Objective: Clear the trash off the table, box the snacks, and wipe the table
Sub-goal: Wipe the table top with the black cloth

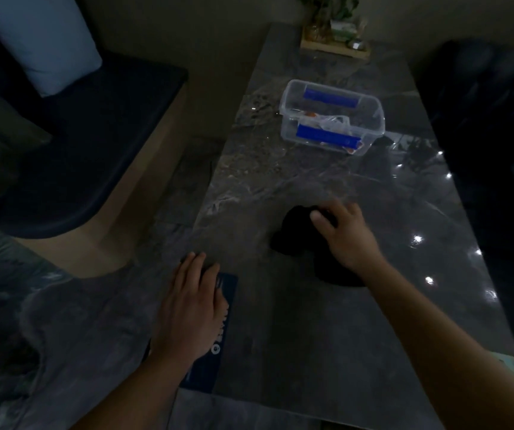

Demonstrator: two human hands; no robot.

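Observation:
A dark cloth (293,237) lies bunched on the grey marble table (280,336), and my right hand (339,234) presses down on it with the fingers curled over its top. My left hand (187,305) rests flat, fingers together, on a dark blue packet (215,352) with white lettering at the table's left edge. Further back stands a clear plastic box (331,116) with blue clips; snack wrappers lie inside it, and one packet shows under its near side.
A wooden tray (334,46) with a plant and small items sits at the far end of the table. A dark bench with a light blue cushion (41,41) runs along the left. A dark seat borders the right side.

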